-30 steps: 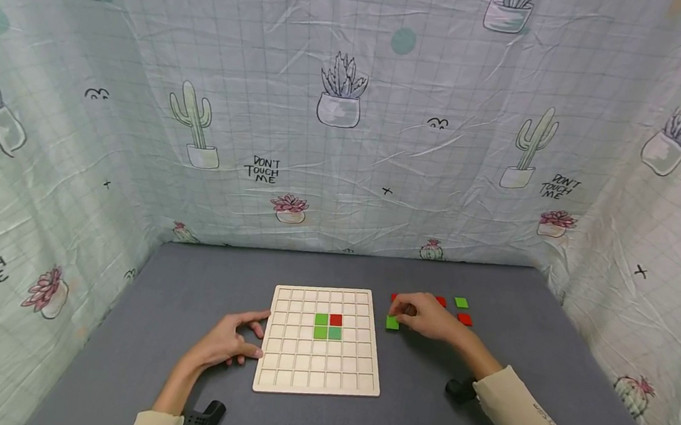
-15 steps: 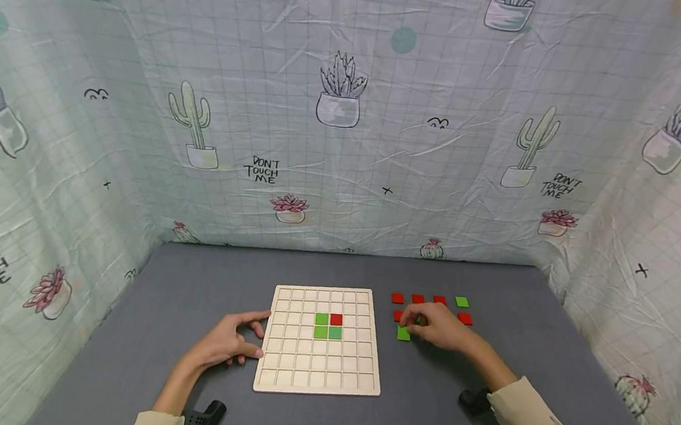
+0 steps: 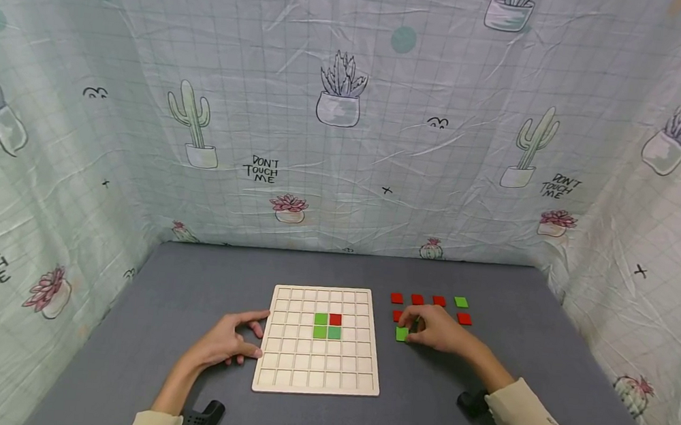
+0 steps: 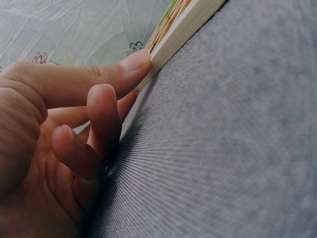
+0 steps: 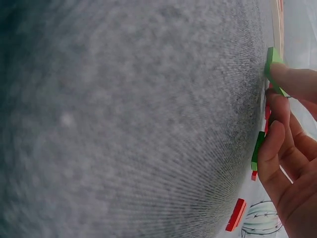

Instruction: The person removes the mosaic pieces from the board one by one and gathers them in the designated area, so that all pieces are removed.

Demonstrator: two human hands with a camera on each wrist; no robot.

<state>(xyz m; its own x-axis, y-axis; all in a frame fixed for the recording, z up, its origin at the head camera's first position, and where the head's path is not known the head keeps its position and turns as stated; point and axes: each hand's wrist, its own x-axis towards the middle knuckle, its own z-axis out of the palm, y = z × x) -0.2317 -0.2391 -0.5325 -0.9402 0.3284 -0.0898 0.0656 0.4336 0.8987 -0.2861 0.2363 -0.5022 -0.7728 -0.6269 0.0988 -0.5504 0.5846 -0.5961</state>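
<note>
My left hand rests at the left edge of a pale wooden grid board, thumb and index fingertips spread apart along that edge. In the left wrist view, the thumb touches the board's side. Near the board's middle sit two light green tiles, a red tile and a bluish-green tile, forming a square block. To the right of the board, my right hand pinches a light green tile between thumb and fingers; the right wrist view shows this tile tilted.
Beyond my right hand lie several red tiles and a green tile in loose rows. Another green tile shows behind the fingers in the right wrist view. A patterned cloth hangs around the grey table.
My right hand has moved right and toward me with the green tile, uncovering red tiles at the left of the rows; it barely shifts over the last half second. The left hand stays put.
</note>
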